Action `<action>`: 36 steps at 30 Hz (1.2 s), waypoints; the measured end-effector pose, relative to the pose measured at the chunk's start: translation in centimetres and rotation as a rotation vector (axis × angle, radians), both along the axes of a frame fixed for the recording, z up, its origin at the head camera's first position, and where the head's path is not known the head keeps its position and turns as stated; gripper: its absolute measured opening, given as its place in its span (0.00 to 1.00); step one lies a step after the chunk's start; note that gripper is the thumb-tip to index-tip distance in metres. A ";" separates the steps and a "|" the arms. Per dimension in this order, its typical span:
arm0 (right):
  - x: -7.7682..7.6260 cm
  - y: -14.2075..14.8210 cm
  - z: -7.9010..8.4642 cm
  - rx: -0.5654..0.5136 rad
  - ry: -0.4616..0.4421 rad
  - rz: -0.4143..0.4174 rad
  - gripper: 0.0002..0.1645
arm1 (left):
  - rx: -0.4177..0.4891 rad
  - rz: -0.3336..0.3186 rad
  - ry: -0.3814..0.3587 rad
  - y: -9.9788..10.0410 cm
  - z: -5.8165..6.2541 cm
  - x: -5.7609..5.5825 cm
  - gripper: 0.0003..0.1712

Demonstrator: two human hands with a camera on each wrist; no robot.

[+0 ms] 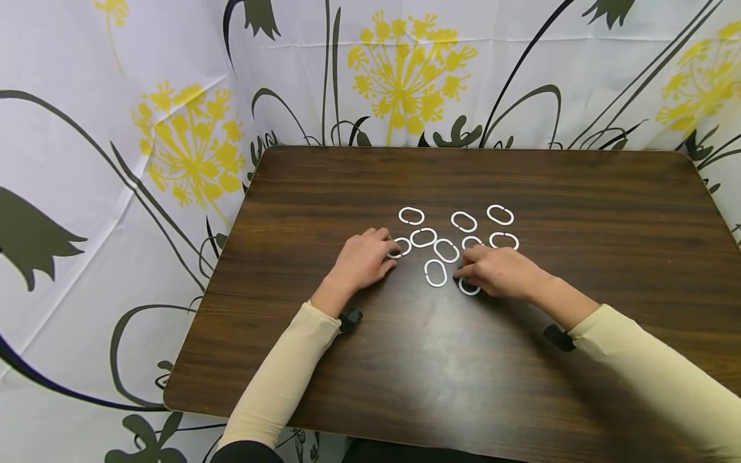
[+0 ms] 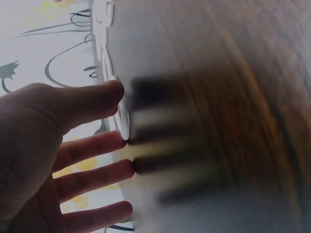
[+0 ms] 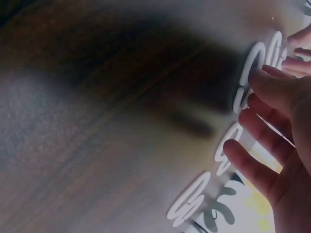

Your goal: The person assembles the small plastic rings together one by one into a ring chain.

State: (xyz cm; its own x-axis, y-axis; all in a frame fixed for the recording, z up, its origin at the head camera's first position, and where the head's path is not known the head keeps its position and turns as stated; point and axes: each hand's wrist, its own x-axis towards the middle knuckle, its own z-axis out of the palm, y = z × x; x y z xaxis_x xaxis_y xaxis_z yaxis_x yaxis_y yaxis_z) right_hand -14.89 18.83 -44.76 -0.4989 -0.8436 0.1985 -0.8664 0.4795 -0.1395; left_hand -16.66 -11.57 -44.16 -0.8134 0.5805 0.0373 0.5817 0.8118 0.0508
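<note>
Several white oval plastic links, each with a small gap in its loop, lie loose on the brown table. My left hand (image 1: 366,258) is at the leftmost link (image 1: 408,243), its fingertips right at the link's edge. The left wrist view shows the fingers (image 2: 95,177) straight and spread, with the thumb across the link (image 2: 124,124). My right hand (image 1: 499,271) lies low over the front right link (image 1: 469,292) and covers part of it. In the right wrist view its thumb reaches the near link (image 3: 253,60), and the other fingers extend loosely.
More links lie between and beyond the hands, among them a middle link (image 1: 435,285), a back left link (image 1: 411,223) and a back right link (image 1: 500,223). Behind the wood-grain table (image 1: 324,186) hangs a flower-patterned curtain (image 1: 301,58).
</note>
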 end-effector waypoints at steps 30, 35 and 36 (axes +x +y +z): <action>0.2 -0.2 0.4 0.008 -0.074 -0.081 0.08 | -0.042 0.013 0.057 1.4 -0.2 0.3 0.10; 0.0 0.0 1.0 -0.008 -0.153 -0.126 0.10 | -0.024 0.013 0.074 1.3 -0.3 0.4 0.04; 0.0 0.0 1.1 -0.016 -0.167 -0.127 0.09 | -0.016 0.017 0.077 1.3 -0.3 0.3 0.04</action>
